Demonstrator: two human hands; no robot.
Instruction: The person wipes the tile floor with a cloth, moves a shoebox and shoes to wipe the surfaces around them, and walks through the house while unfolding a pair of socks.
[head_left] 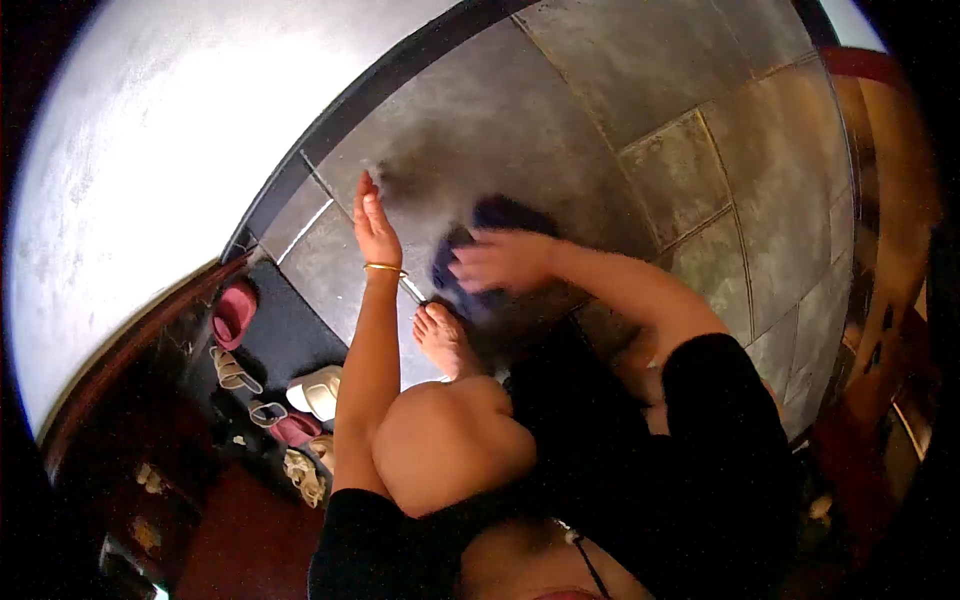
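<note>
My left hand (376,228) is raised over the tiled floor, its fingers stretched out and nothing in them. A thin gold bracelet (385,268) circles that wrist. On the floor in front of me lies a bunched dark blue cloth (512,214). My right hand (508,260) is on top of it, fingers bent over the fabric and slightly blurred. The part of the cloth under the palm is hidden. My bare foot (440,338) stands just short of the cloth, below my bent knee (450,445).
Grey stone tiles (690,170) cover the floor, edged by a dark border strip along a white wall (180,120). At left, several shoes, among them a pink slipper (234,313) and a cream clog (316,392), lie on a dark mat (290,320). Brown wooden furniture (885,200) stands at right.
</note>
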